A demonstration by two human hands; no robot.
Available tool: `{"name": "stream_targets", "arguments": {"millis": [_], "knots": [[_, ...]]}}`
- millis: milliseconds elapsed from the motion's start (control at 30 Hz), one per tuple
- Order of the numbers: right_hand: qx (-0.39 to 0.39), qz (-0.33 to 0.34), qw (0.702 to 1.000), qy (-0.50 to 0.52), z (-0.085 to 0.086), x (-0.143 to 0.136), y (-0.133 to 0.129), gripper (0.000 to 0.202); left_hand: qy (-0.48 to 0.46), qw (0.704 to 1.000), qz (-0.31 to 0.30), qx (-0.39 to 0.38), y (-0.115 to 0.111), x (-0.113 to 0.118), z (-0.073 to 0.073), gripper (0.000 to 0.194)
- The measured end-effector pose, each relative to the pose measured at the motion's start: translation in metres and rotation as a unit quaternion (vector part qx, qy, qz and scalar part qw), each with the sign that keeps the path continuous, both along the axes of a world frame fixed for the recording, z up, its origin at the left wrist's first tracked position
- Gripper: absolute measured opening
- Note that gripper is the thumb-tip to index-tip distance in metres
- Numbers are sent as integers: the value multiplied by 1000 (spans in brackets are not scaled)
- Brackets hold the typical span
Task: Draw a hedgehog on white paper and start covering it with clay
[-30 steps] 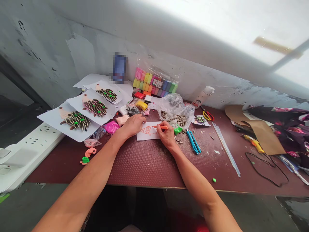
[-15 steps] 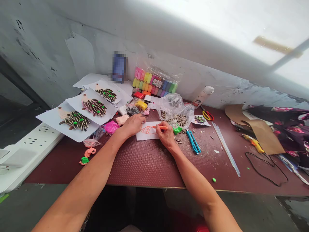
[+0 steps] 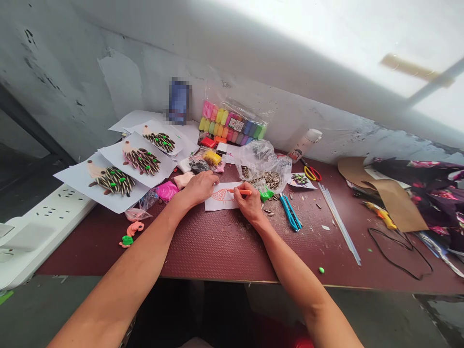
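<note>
A small white sheet of paper (image 3: 213, 205) lies on the table, with an orange drawing on it: a rounded shape filled with small marks. My right hand (image 3: 249, 202) grips an orange marker pen (image 3: 245, 192), its tip down at the drawing. At the sheet's upper left edge my left hand (image 3: 202, 187) rests with the fingers stretched over the paper, holding nothing visible. Close to the right hand are a clear bag of striped sunflower seeds (image 3: 271, 180), a lump of green clay (image 3: 267, 194) and a blue utility knife (image 3: 290, 212).
Hedgehog pictures made with seeds (image 3: 116, 181) are stacked at left, beside a white power strip (image 3: 43, 232). Coloured clay packs (image 3: 232, 123) lean on the wall. Scissors (image 3: 312, 173), clear glue sticks (image 3: 340, 224) and a yellow glue gun (image 3: 384, 215) with its cord lie at right.
Both hands keep almost the same places, and the orange marker pen stays at the drawing. Nothing else has visibly moved.
</note>
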State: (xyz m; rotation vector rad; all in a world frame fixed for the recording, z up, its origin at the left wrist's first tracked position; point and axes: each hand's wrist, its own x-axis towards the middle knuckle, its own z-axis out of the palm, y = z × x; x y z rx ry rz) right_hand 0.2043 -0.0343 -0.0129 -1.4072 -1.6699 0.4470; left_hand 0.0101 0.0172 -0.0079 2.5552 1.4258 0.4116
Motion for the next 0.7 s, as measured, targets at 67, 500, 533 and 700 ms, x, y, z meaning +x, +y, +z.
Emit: {"name": "stream_targets", "arguments": {"millis": [67, 500, 533, 700], "knots": [[-2, 1, 1000, 0, 0, 0, 0, 24, -3, 1000, 0, 0, 0, 0, 0, 32], [-7, 7, 1000, 2, 1, 0, -2, 25, -9, 1000, 0, -2, 0, 0, 0, 32], [-8, 7, 1000, 3, 1, 0, -2, 25, -8, 1000, 1, -4, 0, 0, 1, 32], [-9, 1, 1000, 3, 2, -1, -2, 24, -2, 1000, 5, -7, -1, 1, 2, 32]]}}
